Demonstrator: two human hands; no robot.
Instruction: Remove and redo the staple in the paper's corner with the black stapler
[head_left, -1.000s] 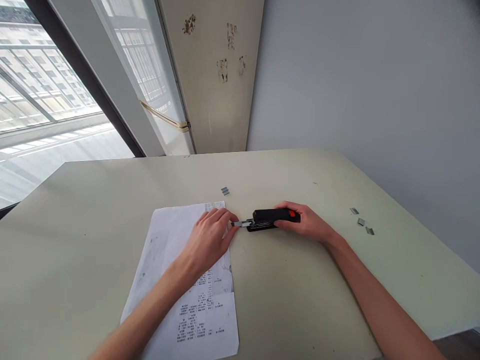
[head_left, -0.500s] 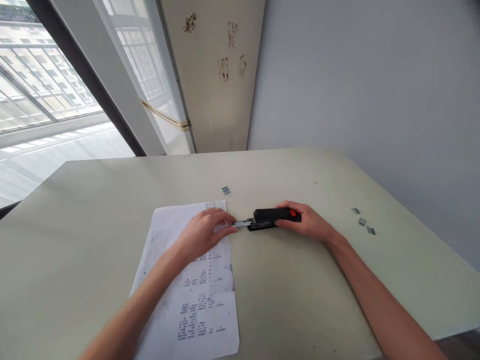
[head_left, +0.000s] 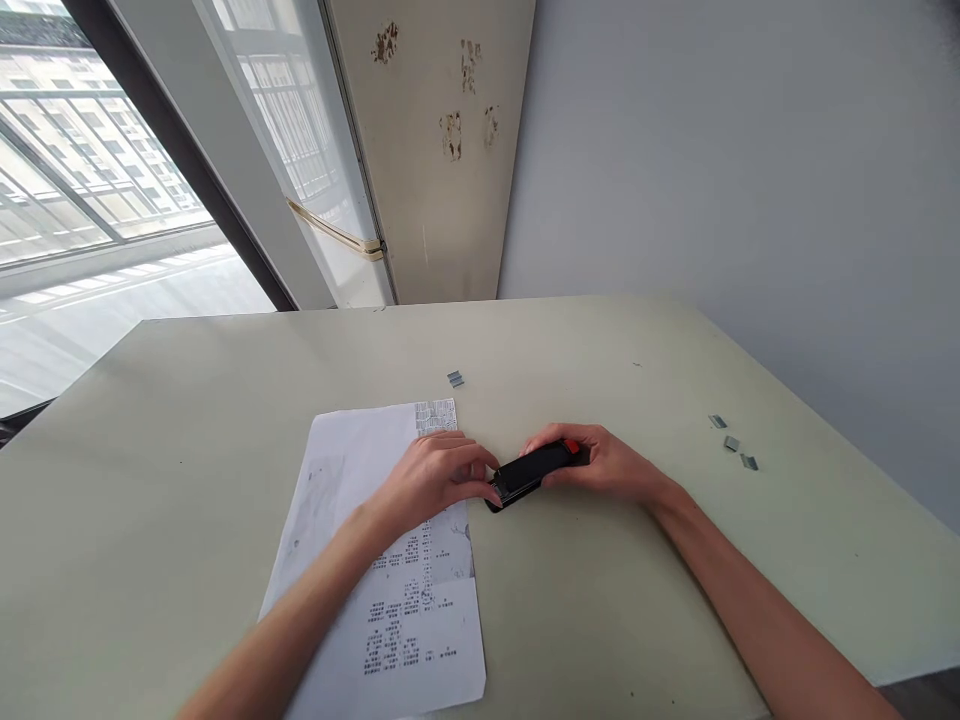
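A black stapler [head_left: 534, 468] with a red part at its rear lies slanted between my hands, its front end toward the left. My right hand [head_left: 611, 465] is wrapped round the rear half, thumb on the near side and fingers on the far side. At the front end, the thumb and fingers of my left hand [head_left: 442, 472] pinch the tip of the stapler. No metal tray sticks out of it now. Printed sheets of paper [head_left: 420, 640] lie under my left hand and forearm.
Staple strips [head_left: 455, 379] lie beyond the paper's top edge. On the right, several staple pieces [head_left: 731, 443] are scattered on the pale table [head_left: 615, 600]. A grey wall [head_left: 712, 150] borders the table's right side; a cabinet panel [head_left: 435, 200] and window stand behind.
The metal tray that stuck out of the stapler's front has gone back inside. The stapler has turned, its front end now nearer me, and both hands have come closer together.
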